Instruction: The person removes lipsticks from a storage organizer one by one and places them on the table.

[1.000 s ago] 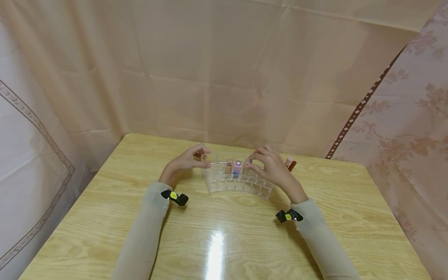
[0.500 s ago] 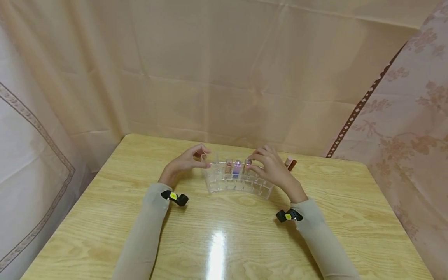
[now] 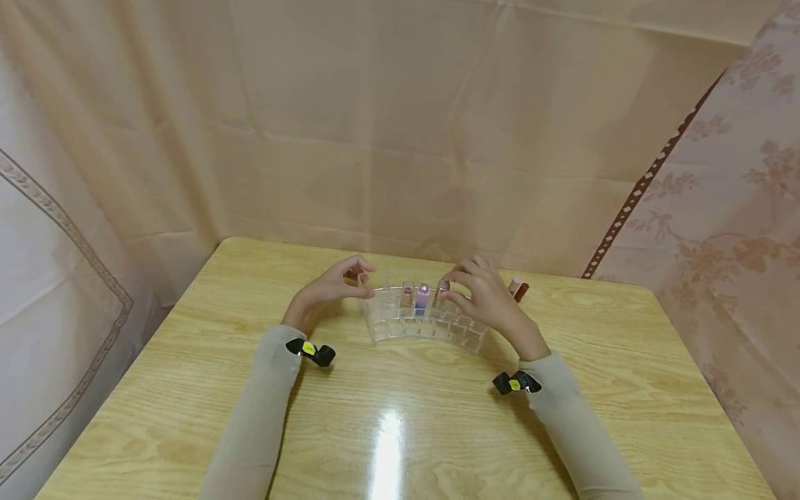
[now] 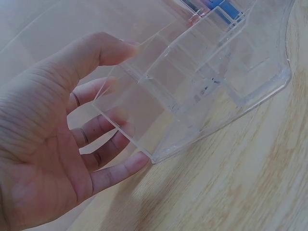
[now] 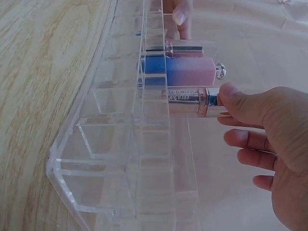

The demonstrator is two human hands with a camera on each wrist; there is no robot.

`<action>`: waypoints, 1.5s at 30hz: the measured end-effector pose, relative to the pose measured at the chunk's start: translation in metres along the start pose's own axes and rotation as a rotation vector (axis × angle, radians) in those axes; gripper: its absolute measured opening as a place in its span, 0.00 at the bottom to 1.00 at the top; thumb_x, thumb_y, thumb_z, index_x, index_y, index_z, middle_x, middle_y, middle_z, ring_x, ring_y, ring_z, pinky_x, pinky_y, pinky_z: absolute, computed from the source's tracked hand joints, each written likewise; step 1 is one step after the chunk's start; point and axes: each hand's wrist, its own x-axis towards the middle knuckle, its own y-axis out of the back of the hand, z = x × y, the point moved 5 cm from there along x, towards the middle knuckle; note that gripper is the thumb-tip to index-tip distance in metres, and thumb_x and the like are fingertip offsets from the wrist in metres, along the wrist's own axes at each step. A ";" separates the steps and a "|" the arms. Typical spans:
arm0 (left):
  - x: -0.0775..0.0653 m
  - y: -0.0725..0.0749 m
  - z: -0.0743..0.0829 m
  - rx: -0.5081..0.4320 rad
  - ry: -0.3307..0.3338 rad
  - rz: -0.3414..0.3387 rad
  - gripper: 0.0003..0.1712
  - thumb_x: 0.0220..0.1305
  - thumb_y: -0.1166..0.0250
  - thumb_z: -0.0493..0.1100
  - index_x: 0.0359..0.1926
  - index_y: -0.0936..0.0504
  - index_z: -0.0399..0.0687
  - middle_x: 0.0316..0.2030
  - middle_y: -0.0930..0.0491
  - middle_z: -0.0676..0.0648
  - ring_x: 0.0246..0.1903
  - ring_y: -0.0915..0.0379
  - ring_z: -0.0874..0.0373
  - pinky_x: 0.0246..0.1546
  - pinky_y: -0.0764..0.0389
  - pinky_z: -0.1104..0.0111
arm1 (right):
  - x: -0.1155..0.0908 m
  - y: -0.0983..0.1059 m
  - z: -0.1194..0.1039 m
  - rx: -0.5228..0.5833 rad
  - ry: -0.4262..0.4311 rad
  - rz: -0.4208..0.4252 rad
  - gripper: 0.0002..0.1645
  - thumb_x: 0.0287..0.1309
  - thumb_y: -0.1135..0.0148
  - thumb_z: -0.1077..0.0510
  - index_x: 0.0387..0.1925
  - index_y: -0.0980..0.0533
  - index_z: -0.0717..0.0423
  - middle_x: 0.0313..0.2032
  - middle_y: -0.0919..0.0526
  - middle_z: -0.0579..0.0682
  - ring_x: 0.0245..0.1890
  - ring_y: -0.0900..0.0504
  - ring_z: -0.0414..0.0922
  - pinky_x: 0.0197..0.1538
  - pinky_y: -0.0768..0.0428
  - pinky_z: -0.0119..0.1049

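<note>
Beige curtains [image 3: 375, 125] hang behind a wood-grain counter [image 3: 450, 430], where a clear, curved organizer [image 3: 425, 330] stands toward the far middle. With its grip, the left hand [image 3: 331, 283] pinches the organizer's left end; the right hand [image 3: 490, 295] pinches the top of a metallic tube [image 5: 190, 102] in the far row, just right of a pink-and-blue tube [image 5: 192, 71] and a rose tube [image 3: 407, 296].

Clear, curved rack [image 3: 419, 328], left hand [image 3: 334, 283] gripping its end; right hand [image 3: 490, 297] pinches a shiny lipstick [image 5: 192, 101], upright in the back row, near a pink-blue tube [image 5: 192, 71]!
</note>
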 end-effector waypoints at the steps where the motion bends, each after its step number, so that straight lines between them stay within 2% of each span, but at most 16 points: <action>1: 0.000 0.000 0.000 -0.001 0.001 -0.001 0.25 0.63 0.29 0.35 0.57 0.28 0.31 0.50 0.27 0.30 0.47 0.31 0.50 0.53 0.30 0.60 | 0.000 0.000 0.000 -0.007 0.003 0.003 0.14 0.59 0.28 0.51 0.42 0.14 0.55 0.40 0.17 0.54 0.43 0.29 0.50 0.51 0.33 0.49; 7: -0.001 0.001 0.000 0.001 0.005 -0.001 0.25 0.63 0.29 0.34 0.58 0.28 0.31 0.50 0.27 0.30 0.48 0.30 0.48 0.53 0.31 0.60 | 0.001 0.000 -0.003 -0.034 0.011 0.005 0.16 0.58 0.27 0.50 0.43 0.14 0.55 0.39 0.18 0.52 0.43 0.30 0.50 0.54 0.36 0.53; 12: 0.000 0.002 0.002 0.010 0.000 0.003 0.25 0.63 0.30 0.33 0.58 0.29 0.29 0.51 0.27 0.29 0.49 0.30 0.46 0.53 0.31 0.60 | 0.002 0.000 -0.004 -0.037 0.013 -0.003 0.15 0.58 0.27 0.50 0.42 0.14 0.55 0.39 0.19 0.52 0.42 0.32 0.50 0.53 0.36 0.51; 24: -0.001 0.002 0.000 0.004 0.014 0.009 0.26 0.62 0.28 0.34 0.58 0.27 0.32 0.48 0.26 0.30 0.47 0.29 0.48 0.53 0.30 0.60 | 0.001 0.003 -0.007 -0.037 0.011 -0.011 0.15 0.57 0.26 0.50 0.41 0.14 0.55 0.38 0.19 0.53 0.42 0.33 0.50 0.55 0.37 0.52; 33: -0.003 0.002 0.001 -0.002 0.031 0.009 0.26 0.63 0.29 0.35 0.59 0.27 0.32 0.49 0.27 0.30 0.47 0.30 0.50 0.53 0.31 0.60 | 0.002 0.003 -0.010 -0.032 0.031 0.010 0.16 0.55 0.26 0.51 0.41 0.14 0.55 0.37 0.18 0.53 0.41 0.33 0.49 0.55 0.37 0.54; 45: -0.006 0.003 0.001 0.009 0.029 0.006 0.26 0.63 0.29 0.35 0.59 0.27 0.33 0.49 0.27 0.30 0.48 0.30 0.48 0.54 0.31 0.59 | 0.003 0.002 -0.013 -0.029 0.053 0.025 0.15 0.55 0.25 0.51 0.40 0.14 0.55 0.35 0.19 0.51 0.39 0.35 0.49 0.52 0.38 0.51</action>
